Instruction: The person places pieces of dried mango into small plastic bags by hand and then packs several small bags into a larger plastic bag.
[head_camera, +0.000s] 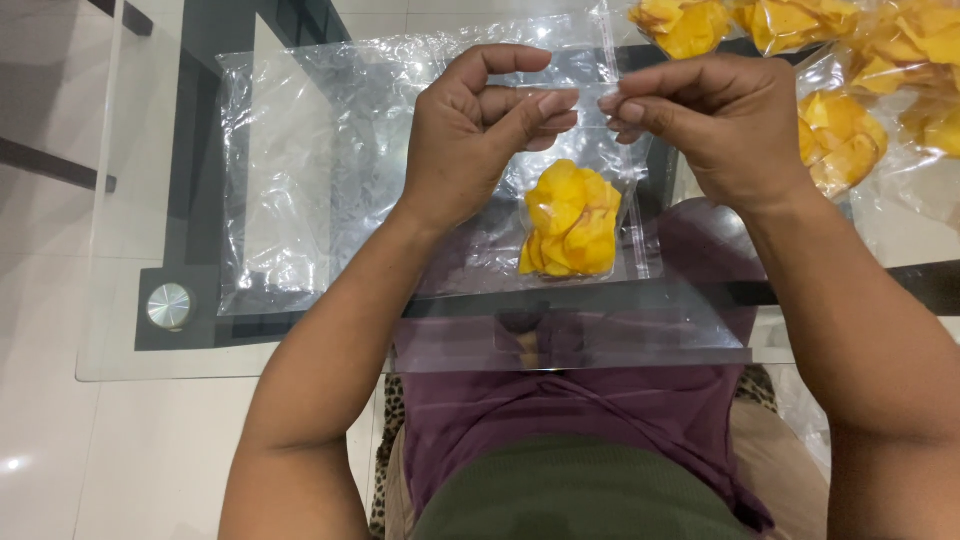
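Note:
My left hand (480, 125) and my right hand (715, 120) pinch the top edge of a small clear plastic bag (632, 215) and hold it up above a glass table (130, 330). Yellow chips (572, 220) fill the bottom of that bag. The thumb and fingers of each hand are closed on the bag's mouth, and the two hands nearly touch at the middle. A large sheet of clear plastic (310, 160) lies spread on the glass under and to the left of the hands.
Several filled bags of yellow chips (840, 135) lie at the table's far right, with more chips (685, 22) at the top edge. A round metal fitting (169, 306) sits under the glass at the near left corner. White floor tiles lie beyond the table.

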